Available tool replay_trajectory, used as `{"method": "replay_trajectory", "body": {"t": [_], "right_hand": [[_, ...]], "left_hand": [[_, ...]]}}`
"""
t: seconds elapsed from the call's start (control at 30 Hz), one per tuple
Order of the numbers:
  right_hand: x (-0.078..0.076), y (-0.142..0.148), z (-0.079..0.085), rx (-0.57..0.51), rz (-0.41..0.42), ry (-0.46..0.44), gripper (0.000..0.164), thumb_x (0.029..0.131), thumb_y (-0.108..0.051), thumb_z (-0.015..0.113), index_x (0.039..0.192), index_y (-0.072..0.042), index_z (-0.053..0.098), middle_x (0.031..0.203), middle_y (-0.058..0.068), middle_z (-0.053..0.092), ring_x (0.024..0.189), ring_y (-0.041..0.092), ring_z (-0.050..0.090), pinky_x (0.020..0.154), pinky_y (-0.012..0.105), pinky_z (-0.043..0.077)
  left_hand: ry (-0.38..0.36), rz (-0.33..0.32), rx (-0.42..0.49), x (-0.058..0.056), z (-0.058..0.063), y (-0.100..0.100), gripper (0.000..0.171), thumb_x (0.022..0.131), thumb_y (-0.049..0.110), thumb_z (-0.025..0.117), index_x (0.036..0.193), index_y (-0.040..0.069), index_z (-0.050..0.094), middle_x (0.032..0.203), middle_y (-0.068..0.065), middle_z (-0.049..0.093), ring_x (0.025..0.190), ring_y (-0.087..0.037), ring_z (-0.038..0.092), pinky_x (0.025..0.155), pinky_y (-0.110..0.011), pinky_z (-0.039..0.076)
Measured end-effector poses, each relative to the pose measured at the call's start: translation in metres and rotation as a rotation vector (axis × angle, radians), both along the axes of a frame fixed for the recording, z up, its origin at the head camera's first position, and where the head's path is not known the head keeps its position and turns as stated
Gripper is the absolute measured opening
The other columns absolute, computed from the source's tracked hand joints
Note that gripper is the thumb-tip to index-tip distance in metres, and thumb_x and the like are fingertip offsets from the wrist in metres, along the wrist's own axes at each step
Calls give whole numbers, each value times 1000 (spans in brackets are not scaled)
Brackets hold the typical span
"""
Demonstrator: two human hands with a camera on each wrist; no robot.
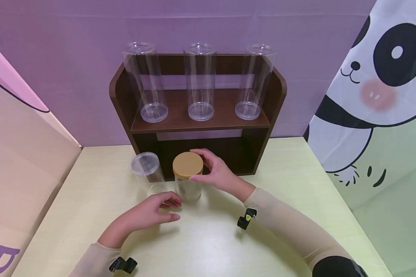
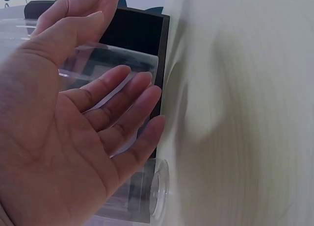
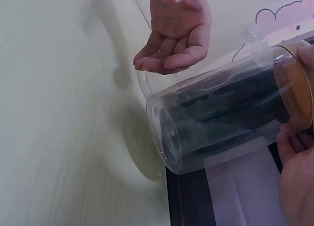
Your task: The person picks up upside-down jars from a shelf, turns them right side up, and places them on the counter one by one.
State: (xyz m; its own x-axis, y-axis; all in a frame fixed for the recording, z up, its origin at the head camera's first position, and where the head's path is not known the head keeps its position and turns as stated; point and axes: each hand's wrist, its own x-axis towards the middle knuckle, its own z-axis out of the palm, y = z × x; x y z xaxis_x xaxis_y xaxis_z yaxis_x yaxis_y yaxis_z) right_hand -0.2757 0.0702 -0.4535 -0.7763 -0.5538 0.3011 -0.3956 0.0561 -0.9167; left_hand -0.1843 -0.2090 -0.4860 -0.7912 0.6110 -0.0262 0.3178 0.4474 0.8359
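My right hand [image 1: 216, 171] grips the gold lid [image 1: 188, 165] of a clear jar [image 1: 188, 189], thumb on the near side and fingers on the far side. The right wrist view shows the jar's see-through body [image 3: 221, 108] with nothing inside; whether its base touches the table I cannot tell. My left hand [image 1: 152, 213] is just left of and nearer than that jar, holding nothing, its fingers loosely bent and thumb apart. Behind the left hand, a second clear jar [image 1: 150, 179] with a translucent lid [image 1: 145, 164] stands on the table, its lower part partly covered.
A dark brown two-tier shelf [image 1: 201, 125] stands at the back of the pale table [image 1: 208, 242]. On its upper tier are three tall clear cylinders, at left [image 1: 152, 96], middle [image 1: 200, 88] and right [image 1: 254, 88]. A purple backdrop [image 1: 90, 77] hangs behind.
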Motion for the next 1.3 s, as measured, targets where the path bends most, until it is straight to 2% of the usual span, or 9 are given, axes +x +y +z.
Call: {"method": "replay_trajectory", "body": {"t": [0.2, 0.47, 0.8, 1.1, 1.3], "right_hand": [[-4, -13, -3, 7, 2, 5, 80, 89, 1, 92, 158, -6, 54, 151, 10, 60, 139, 24, 62, 121, 34, 48], [-6, -24, -4, 6, 10, 19, 80, 88, 0, 92, 159, -6, 53, 152, 11, 59, 138, 24, 62, 121, 38, 48], [-4, -32, -9, 14, 1, 0, 80, 89, -1, 92, 159, -6, 53, 152, 12, 59, 138, 24, 62, 121, 33, 48], [-5, -36, -21, 19, -9, -21, 79, 90, -3, 92, 159, -6, 52, 154, 12, 58, 142, 25, 61, 121, 34, 48], [-6, -39, -25, 15, 8, -3, 80, 90, -2, 91, 159, -5, 51, 155, 13, 56, 142, 25, 60, 123, 33, 46]], "left_hand": [[-17, -20, 6, 3, -2, -2, 46, 101, 30, 84, 133, 0, 67, 127, -10, 72, 120, -35, 71, 108, -54, 58], [-19, -24, 3, 6, -2, -5, 46, 102, 30, 83, 133, 1, 68, 128, -10, 73, 120, -35, 71, 109, -53, 58], [-39, -45, 15, 8, -2, -6, 45, 102, 30, 82, 134, 1, 68, 128, -10, 72, 122, -36, 71, 109, -52, 57], [-50, -51, 19, 9, -3, -6, 45, 103, 30, 82, 134, 1, 68, 129, -10, 72, 123, -35, 70, 110, -52, 57], [-51, -54, 21, 8, -4, -6, 45, 103, 29, 82, 134, 1, 68, 129, -10, 72, 123, -35, 70, 110, -52, 57]]}}
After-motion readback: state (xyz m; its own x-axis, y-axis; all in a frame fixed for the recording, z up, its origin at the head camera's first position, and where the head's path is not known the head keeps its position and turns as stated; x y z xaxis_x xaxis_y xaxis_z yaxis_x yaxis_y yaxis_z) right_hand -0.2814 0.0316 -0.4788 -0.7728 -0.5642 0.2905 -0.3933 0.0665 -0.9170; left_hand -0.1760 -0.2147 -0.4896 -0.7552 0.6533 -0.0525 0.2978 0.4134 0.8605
